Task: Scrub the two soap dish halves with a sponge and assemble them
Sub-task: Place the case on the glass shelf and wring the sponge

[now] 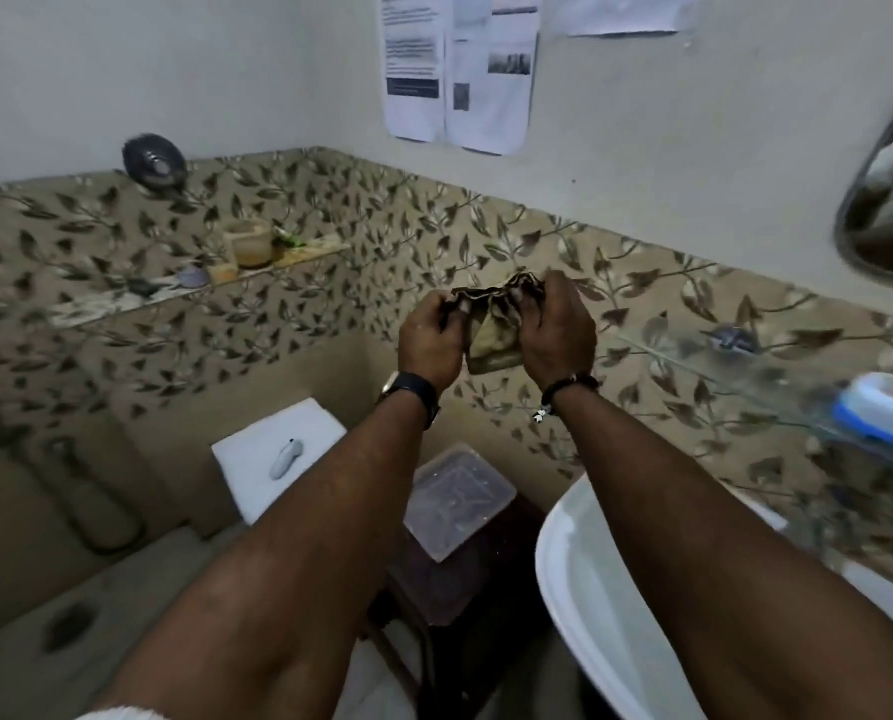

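- Basin (590,589): white, lower right, below your right forearm. Scrubbing is best done over it, so that drips fall inside the rim.
- Glass shelf (694,366): fixed to the leaf-patterned wall on your right. It carries the task's thing at its near end.
- Soap dish (886,407): at the frame's right edge, on the glass shelf, well apart from both hands. It is blurred, but a white part appears to sit on a blue part, so the halves are probably not yet separated. Neither half looks handled.
- Right hand (558,330) and left hand (431,340): raised together before the wall, knuckles toward you, wrists close.
- Fingers (442,311): curled on both hands, pinching the upper edge of the same limp piece from either side.
- Sponge (494,340): a brownish, flattened, folded pad hanging between your hands. It looks more like a cloth, and its texture cannot be made out.
- Step in hand, as judged: readying the sponge. Open it flat and find the rougher face. Then pass it to one hand so that the other is free to reach right for the soap dish.
- Caution: lift the soap dish with a full grip. The glass shelf gives little margin for a slip.
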Tool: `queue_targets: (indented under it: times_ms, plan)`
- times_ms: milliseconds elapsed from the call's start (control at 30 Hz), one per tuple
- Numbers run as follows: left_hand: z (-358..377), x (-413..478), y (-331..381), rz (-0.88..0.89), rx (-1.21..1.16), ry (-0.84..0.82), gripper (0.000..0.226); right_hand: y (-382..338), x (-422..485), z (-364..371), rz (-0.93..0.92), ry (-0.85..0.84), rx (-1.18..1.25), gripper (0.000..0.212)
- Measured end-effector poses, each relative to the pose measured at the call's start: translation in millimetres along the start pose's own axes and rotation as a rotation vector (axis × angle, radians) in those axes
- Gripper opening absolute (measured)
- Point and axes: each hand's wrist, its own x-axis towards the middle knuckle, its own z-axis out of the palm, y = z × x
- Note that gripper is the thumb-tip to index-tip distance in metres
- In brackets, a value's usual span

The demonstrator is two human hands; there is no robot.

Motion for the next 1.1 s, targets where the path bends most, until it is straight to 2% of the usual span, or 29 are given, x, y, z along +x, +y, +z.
queue_targets:
  times_ms: [267,400,567,733,833,967,1033,1100]
  plan:
    - [-13,9,-119,-0.408,-0.144,0.021,0.013,52,-24,126,0.054,-0.313,-0.047,0.029]
    - [1,14,-217,-0.59,-0.182,0.019,0.014,112,-52,204,0.081,-0.498,-0.105,0.028]
    - [21,-2,-338,-0.817,-0.177,-0.038,0.036,186,-112,278,0.206,-0.728,-0.181,0.036]
    - [38,-30,-444,-0.978,-0.047,-0.083,0.025,240,-167,335,0.265,-0.938,-0.277,0.042]
    - [47,-37,-486,-1.023,-0.08,-0.125,0.03,262,-190,363,0.283,-1.04,-0.357,0.044]
    - [52,-31,-506,-1.049,0.09,-0.14,0.03,276,-205,385,0.312,-1.078,-0.364,0.042]
    - [52,-29,-503,-0.952,0.135,-0.19,0.031,282,-211,390,0.264,-1.12,-0.433,0.043]
    - [51,-33,-500,-0.815,0.293,-0.207,0.031,284,-221,388,0.113,-1.128,-0.57,0.041]
